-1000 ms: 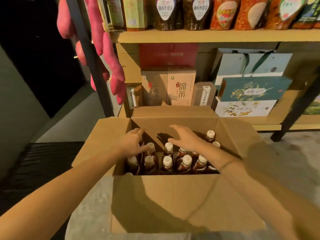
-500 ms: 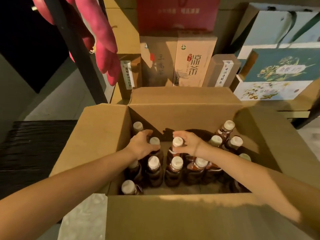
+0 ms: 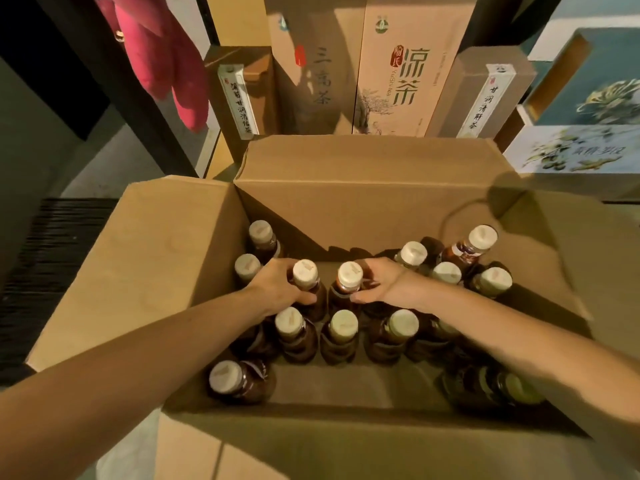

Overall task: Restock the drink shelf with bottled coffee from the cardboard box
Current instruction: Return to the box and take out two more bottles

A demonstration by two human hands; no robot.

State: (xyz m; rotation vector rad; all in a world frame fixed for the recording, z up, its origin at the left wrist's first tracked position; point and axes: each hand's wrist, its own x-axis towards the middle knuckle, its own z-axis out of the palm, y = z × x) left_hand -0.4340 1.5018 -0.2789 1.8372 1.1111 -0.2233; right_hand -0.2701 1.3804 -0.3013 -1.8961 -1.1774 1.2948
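An open cardboard box [image 3: 363, 209] fills the view, its flaps spread outward. Several dark brown coffee bottles with white caps stand inside it. My left hand [image 3: 277, 285] grips one bottle [image 3: 305, 275] around its neck, in the middle of the box. My right hand [image 3: 379, 282] curls round the neck of the neighbouring bottle [image 3: 349, 277]. Both bottles stand upright among the others. More bottles [image 3: 446, 268] crowd the box's far right corner, and one bottle [image 3: 239, 381] stands alone near the front left.
Behind the box a low shelf holds tall brown tea cartons [image 3: 401, 71] and flat gift boxes [image 3: 585, 98] at the right. A black shelf post [image 3: 114, 84] slants at the left with a pink plush item [image 3: 162, 53] hanging beside it. A dark mat [image 3: 41, 268] lies on the floor at left.
The camera has dropped closer over the box. Both hands have gone from hovering above the caps to closing round the necks of two adjacent bottles.
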